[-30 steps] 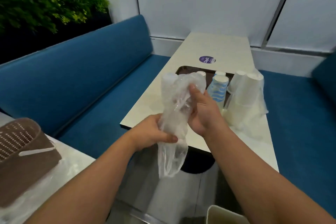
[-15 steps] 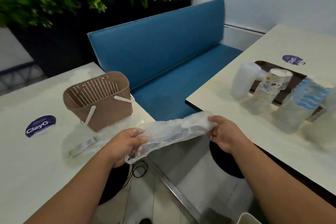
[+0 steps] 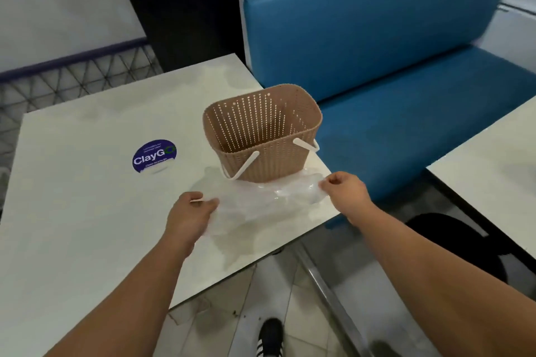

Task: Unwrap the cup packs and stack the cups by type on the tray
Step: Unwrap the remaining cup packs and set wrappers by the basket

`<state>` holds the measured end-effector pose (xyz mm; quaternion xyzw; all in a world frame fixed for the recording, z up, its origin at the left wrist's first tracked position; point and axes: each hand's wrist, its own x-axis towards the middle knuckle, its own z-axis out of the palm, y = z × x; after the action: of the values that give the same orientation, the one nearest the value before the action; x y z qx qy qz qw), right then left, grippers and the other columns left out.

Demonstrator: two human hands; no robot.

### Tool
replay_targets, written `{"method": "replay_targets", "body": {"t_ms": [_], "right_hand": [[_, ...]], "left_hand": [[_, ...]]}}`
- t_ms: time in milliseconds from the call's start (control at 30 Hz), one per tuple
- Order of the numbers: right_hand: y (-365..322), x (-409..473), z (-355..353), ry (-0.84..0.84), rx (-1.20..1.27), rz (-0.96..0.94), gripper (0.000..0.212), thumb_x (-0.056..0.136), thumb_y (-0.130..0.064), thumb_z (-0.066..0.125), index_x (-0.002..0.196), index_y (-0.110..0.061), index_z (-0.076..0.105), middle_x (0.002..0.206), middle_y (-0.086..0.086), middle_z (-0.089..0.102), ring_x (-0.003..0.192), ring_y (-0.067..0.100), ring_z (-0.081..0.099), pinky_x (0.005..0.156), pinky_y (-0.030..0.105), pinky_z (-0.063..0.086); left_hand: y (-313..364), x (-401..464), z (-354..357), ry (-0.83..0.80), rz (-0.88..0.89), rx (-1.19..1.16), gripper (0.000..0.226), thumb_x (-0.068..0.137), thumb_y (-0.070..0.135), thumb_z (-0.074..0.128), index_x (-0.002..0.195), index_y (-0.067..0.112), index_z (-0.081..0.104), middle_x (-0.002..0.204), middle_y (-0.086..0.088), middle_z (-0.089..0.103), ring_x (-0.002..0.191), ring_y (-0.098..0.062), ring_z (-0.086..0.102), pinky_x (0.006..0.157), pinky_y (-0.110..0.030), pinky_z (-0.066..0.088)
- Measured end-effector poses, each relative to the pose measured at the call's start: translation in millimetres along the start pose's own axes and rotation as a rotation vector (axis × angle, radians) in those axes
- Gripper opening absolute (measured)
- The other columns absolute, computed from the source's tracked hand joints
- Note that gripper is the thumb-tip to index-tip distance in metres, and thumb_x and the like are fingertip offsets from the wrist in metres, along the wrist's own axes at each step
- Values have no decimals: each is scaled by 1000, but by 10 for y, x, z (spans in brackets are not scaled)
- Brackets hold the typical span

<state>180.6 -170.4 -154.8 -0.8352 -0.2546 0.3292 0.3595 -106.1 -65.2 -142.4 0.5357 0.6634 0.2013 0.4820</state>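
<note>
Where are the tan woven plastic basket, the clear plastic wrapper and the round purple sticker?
tan woven plastic basket (image 3: 265, 164): head view, front wall.
clear plastic wrapper (image 3: 269, 200): head view, crumpled middle, between the hands.
round purple sticker (image 3: 153, 155): head view, centre of its lettering.

I am looking at a white table (image 3: 87, 211). A brown basket (image 3: 262, 136) with white handles is sitting on it near the 2 o'clock corner. A round purple sticker (image 3: 154, 155) saying "ClayG" is sticking flat to the top at about 9 o'clock from the basket. A clear plastic wrapper (image 3: 261, 206) is lying crumpled on the table at 6 o'clock from the basket, touching its base. A second white table (image 3: 493, 182) is showing at 3 o'clock.
</note>
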Motion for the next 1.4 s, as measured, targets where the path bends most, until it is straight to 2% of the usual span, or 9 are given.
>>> {"method": "replay_targets", "body": {"t_ms": [100, 200, 300, 400, 500, 567, 767, 1100, 1400], "right_hand": [[-87, 141, 233, 41, -130, -33, 17, 94, -31, 60, 89, -15, 65, 79, -1, 63, 83, 21, 59, 58, 26, 43], [-37, 225, 366, 184, -265, -82, 25, 93, -35, 62, 107, -15, 65, 107, 4, 65, 103, 26, 58, 75, 32, 46], [90, 158, 480, 407, -440, -436, 38, 91, -40, 57, 116, -11, 63, 124, 10, 58, 115, 33, 49, 97, 43, 36], [195, 100, 673, 123, -738, -779, 54, 96, -53, 35, 134, -20, 57, 147, 10, 49, 139, 36, 38, 115, 51, 29], [301, 221, 755, -203, -916, -513, 89, 80, -77, -14, 157, -35, 4, 161, -2, -19, 149, 26, -21, 122, 48, -7], [403, 311, 781, -247, -958, -430, 92, 74, -78, -23, 155, -36, -12, 154, -5, -35, 145, 22, -31, 121, 46, -12], [490, 386, 817, -274, -1024, -370, 69, 92, -66, -3, 154, -37, -15, 159, -2, -30, 149, 25, -23, 121, 46, -11], [258, 300, 718, -252, -995, -359, 67, 101, -59, 23, 157, -35, -3, 165, 0, -14, 152, 25, -13, 122, 49, -7], [325, -41, 209, -126, -778, -444, 61, 100, -53, 39, 155, -30, 24, 165, -1, 16, 152, 22, 11, 122, 40, 6]], "left_hand": [[-149, -22, 78, 269, 444, 448, 45, 90, 39, 62, 127, 14, 56, 129, -6, 57, 119, -26, 52, 99, -41, 42], [-354, 18, 345, -23, 899, 779, 45, 87, 46, 48, 122, 22, 62, 133, -3, 56, 127, -28, 46, 101, -43, 40], [-367, 145, 556, -296, 907, 1079, 55, 93, 52, 40, 145, 36, 38, 160, 0, 22, 148, -33, 12, 116, -52, 18], [-375, 294, 646, -409, 882, 1173, 64, 98, 57, 31, 152, 43, 0, 158, 10, -19, 147, -29, -22, 117, -50, -9], [-443, 437, 659, -468, 854, 1266, 66, 97, 60, 23, 151, 43, -11, 159, 6, -27, 144, -29, -29, 118, -50, -12], [-532, 549, 629, -493, 837, 1343, 70, 87, 66, 4, 150, 41, -16, 157, 5, -31, 143, -28, -32, 118, -47, -14], [-766, 765, 390, -449, 970, 1302, 67, 92, 64, 26, 149, 29, 34, 159, -5, 27, 143, -37, 29, 112, -50, 17], [-425, 595, 344, -521, 799, 1350, 94, 73, 81, -9, 154, 37, 8, 163, 6, -9, 149, -27, -7, 118, -46, 1], [4, 91, 495, -440, 1051, 1173, 84, 90, 72, 4, 134, 23, 57, 144, -2, 51, 128, -26, 47, 104, -42, 39]]}}
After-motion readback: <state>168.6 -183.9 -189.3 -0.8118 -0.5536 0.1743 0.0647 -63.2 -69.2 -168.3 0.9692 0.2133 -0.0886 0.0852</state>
